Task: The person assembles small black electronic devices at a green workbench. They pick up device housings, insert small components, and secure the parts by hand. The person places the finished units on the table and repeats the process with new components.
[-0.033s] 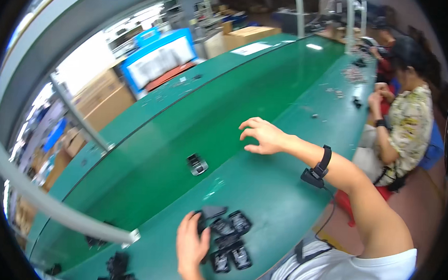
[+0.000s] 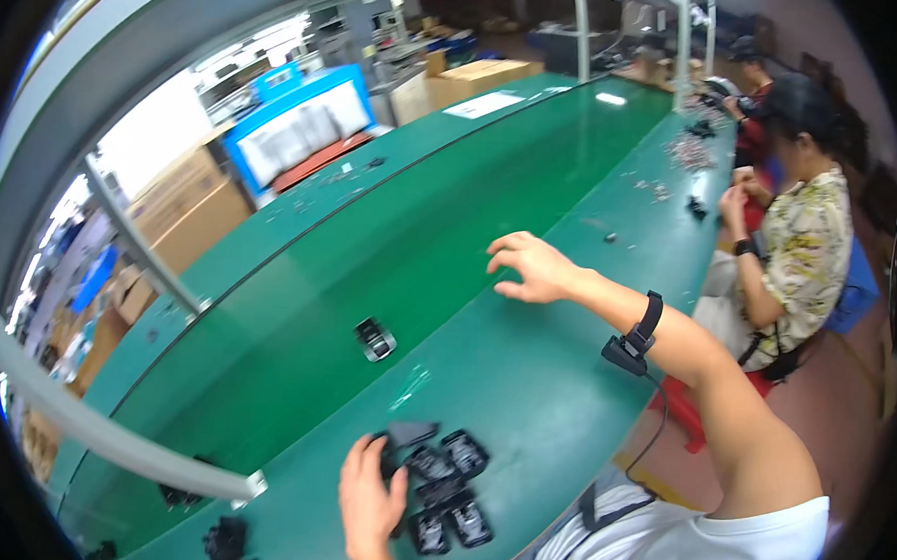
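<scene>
My left hand (image 2: pixel 371 502) rests on the near bench, thumb and fingers apart around a dark part that they partly hide. I cannot tell whether it grips that part. Against its right side lie several black plastic housings (image 2: pixel 464 453) and a flat dark grey piece (image 2: pixel 412 434). My right hand (image 2: pixel 534 271) hovers farther off and to the right, near the seam between bench and green belt, its fingers bent, spread and holding nothing. On the belt, between the hands and to the left, lies a small black-and-silver part (image 2: pixel 375 339).
More black parts (image 2: pixel 225 543) lie at the lower left, by a grey post (image 2: pixel 161 453). Across the belt (image 2: pixel 296 343) stand a blue-framed bin (image 2: pixel 300 128) and cardboard boxes (image 2: pixel 187 199). A seated co-worker (image 2: pixel 801 230) handles something at the right, near small scattered pieces (image 2: pixel 689 150).
The whole view has shifted slightly. Against the bench, my right hand has moved a little to the right and away. My left hand stays by the black housings.
</scene>
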Demonstrator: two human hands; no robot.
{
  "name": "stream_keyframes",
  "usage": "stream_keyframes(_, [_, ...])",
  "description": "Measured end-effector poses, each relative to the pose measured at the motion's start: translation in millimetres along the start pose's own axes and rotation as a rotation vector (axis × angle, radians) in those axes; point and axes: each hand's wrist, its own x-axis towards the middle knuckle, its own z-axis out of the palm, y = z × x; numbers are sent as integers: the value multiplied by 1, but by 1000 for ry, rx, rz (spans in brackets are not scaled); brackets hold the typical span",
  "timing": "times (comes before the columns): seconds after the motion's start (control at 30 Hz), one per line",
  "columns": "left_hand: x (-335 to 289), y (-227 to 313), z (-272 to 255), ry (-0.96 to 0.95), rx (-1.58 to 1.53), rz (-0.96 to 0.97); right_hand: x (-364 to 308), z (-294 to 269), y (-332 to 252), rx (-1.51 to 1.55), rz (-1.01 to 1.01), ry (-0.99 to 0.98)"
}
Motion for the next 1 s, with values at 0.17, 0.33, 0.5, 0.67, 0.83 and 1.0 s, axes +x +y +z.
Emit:
stream_keyframes(0.17, [6,20,6,-32,33,-74,-125,-69,144,-140,802,98])
stream_keyframes(0.33, [7,13,3,8,86,-198,-149,-52,168,-179,779,228])
stream_keyframes(0.5, [4,-7,12,49,148,-134,-136,-37,179,-265,667,187])
stream_keyframes(0.67, [12,9,2,254,-312,-194,-116,-25,153,541,682,274])
stream_keyframes(0.83, [10,36,-1,247,-864,-104,-72,2,16,1079,517,107])
stream_keyframes(1.0, [13,45,12,99,-909,-38,-40,6,-99,1310,191,-126])
